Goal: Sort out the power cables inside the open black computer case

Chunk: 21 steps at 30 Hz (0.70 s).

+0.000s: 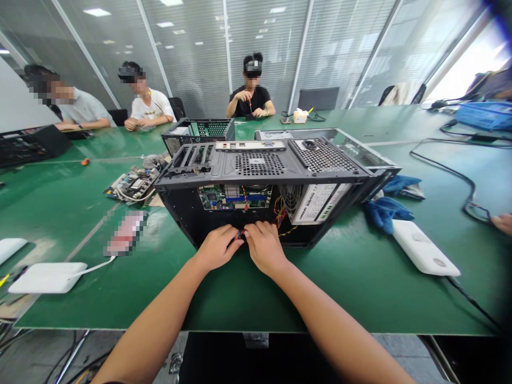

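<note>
An open black computer case (256, 165) lies on its side on the green table (352, 277), its open side facing me. Inside I see a motherboard (234, 196), a power supply with a fan (308, 202) and a bundle of coloured wires (280, 217). My left hand (218, 246) and my right hand (264, 246) meet at the case's lower front edge, fingers curled together and pinching a small red and blue wire connector (241, 233) between them.
A loose circuit board (134, 184) and a second open case (200, 130) lie behind left. Blue gloves (386, 210) and a white device (424, 248) sit to the right, another white device (48, 277) to the left. Three people sit at the far side. Black cables (460, 178) trail right.
</note>
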Each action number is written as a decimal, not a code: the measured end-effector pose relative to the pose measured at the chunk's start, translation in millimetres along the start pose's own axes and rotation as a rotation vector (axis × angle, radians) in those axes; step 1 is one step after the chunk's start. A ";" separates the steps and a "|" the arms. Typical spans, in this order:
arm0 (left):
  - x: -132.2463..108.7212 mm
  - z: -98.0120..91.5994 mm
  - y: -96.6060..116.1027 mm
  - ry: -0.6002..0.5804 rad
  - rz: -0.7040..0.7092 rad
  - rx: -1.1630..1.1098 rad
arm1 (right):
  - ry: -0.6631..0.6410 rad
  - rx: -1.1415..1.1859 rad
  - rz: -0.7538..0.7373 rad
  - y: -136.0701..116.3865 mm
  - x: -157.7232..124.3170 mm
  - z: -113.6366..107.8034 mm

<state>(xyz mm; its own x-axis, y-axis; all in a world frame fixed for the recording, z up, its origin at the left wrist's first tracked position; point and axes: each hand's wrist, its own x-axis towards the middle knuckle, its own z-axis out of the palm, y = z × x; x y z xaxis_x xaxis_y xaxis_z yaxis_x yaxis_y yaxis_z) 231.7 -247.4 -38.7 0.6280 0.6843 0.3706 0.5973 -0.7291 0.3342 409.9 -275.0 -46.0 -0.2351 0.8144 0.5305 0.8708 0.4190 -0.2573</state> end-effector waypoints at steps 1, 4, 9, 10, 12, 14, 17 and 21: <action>-0.4 -0.1 -0.8 0.012 0.016 0.054 | 0.001 -0.010 -0.017 0.4 0.2 -0.6; -1.2 -0.6 -2.3 0.034 0.053 0.131 | 0.000 -0.021 -0.074 2.1 0.5 -2.2; -0.8 -1.0 0.4 0.018 -0.020 -0.081 | 0.053 0.087 -0.100 6.3 0.6 -2.7; -0.5 -1.2 1.2 0.012 -0.046 -0.149 | 0.068 0.117 -0.099 7.0 0.6 -2.3; 0.1 -2.1 2.4 0.001 -0.094 -0.276 | 0.084 0.160 -0.099 7.5 0.6 -0.8; 0.7 -3.4 3.5 -0.022 -0.140 -0.388 | 0.091 0.171 -0.085 6.4 0.4 1.2; 1.5 -5.3 5.4 -0.067 -0.200 -0.520 | 0.139 0.187 -0.006 2.0 -1.1 4.9; 1.9 -5.6 7.0 -0.113 -0.244 -0.641 | 0.178 0.268 0.062 -3.5 -5.0 10.1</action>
<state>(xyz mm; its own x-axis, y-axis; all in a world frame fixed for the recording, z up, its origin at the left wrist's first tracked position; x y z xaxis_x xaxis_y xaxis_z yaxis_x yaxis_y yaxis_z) 234.3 -251.3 -30.8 0.5823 0.8010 0.1391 0.3374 -0.3938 0.8550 403.7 -276.5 -55.8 -0.0857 0.7685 0.6341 0.7311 0.4809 -0.4841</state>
